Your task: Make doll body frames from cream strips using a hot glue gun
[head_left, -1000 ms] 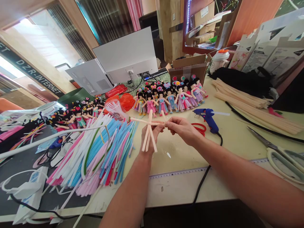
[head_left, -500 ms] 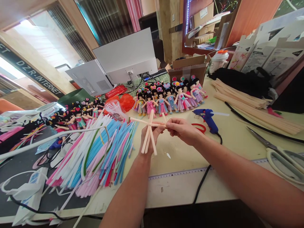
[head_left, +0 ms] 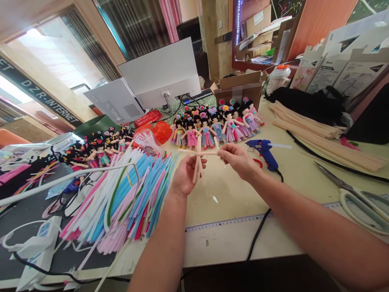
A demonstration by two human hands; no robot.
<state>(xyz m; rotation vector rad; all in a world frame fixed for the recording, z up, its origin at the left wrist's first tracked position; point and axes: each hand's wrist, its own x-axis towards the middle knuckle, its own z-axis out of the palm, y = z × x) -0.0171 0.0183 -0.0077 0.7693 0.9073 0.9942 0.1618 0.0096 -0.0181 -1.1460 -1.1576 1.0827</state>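
Note:
My left hand [head_left: 184,177] is closed round a pale cream stick-figure frame [head_left: 199,156] made of thin foam strips, holding it upright above the table. My right hand [head_left: 238,160] pinches the right end of the frame's cross arm. A row of small finished dolls in coloured dresses [head_left: 212,125] stands just beyond the hands. A blue glue gun [head_left: 263,151] lies right of my right hand, with red-handled scissors partly hidden behind that hand.
A heap of blue, pink and white strips [head_left: 127,194] lies at the left beside more dolls [head_left: 100,148]. Cream strips [head_left: 319,136] and large scissors [head_left: 355,198] lie at the right. A monitor back [head_left: 161,73], a cardboard box [head_left: 240,85] and a power strip [head_left: 33,247] are also here.
Both hands have lifted the frame slightly up and away from me. The frame's legs, spread before, now sit close together in my left hand.

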